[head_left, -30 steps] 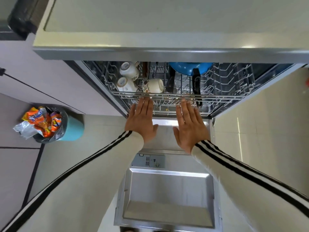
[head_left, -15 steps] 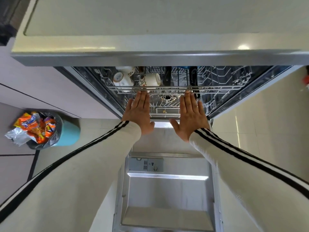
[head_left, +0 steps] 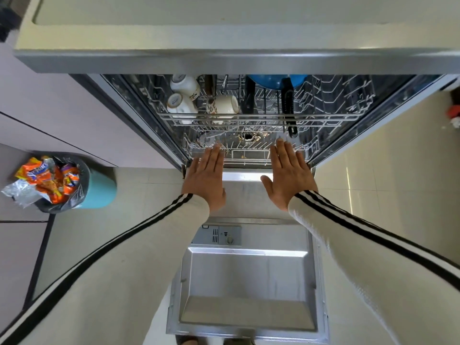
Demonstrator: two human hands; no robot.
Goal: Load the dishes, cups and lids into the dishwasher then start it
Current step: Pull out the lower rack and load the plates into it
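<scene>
Nearest us, at the bottom centre of the frame, the dishwasher door (head_left: pixel 247 282) lies folded down flat. Above it our left hand (head_left: pixel 205 180) and right hand (head_left: pixel 290 180) are spread flat, palms down, each grip fully open and holding nothing, fingertips at the front edge of the lower rack (head_left: pixel 249 151). Beyond, the upper rack (head_left: pixel 249 119) carries white cups (head_left: pixel 183 95) on their sides, a black-handled utensil (head_left: pixel 288 105) and what seems to be a blue bowl (head_left: pixel 273 79), half hidden under the counter (head_left: pixel 224 36). We judge the risks as these: a hard shove could rattle the cups together, the handle jutting past the rack front could foul the door, and fingers could be pinched at the rails.
</scene>
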